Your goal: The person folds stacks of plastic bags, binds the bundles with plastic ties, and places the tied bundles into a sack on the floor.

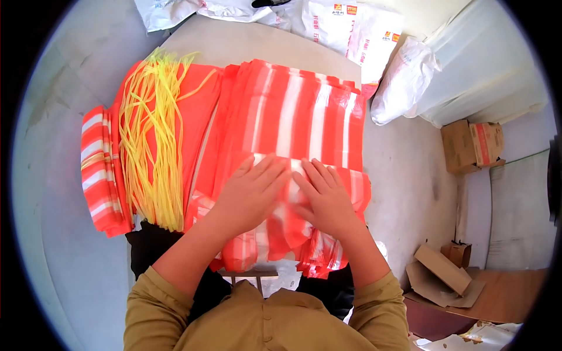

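A wide stack of red and white striped plastic sheets or bags [304, 117] lies in the middle, with its near part folded over and hanging toward my lap. My left hand [253, 193] rests flat on the folded part, fingers stretched out and pointing away from me. Beside it, my right hand [323, 196] lies on the same layer, its fingers spread and pressing on nothing else. A bunch of yellow strips [153, 146] is spread over red plastic left of the stack. Farther left sits a narrow folded striped bundle [100, 169].
White printed sacks [331, 26] stand behind the table [234, 44], and another white sack [405, 79] leans at the right. Cardboard boxes [459, 146] hang or stand at far right. An opened carton [442, 275] lies at the lower right.
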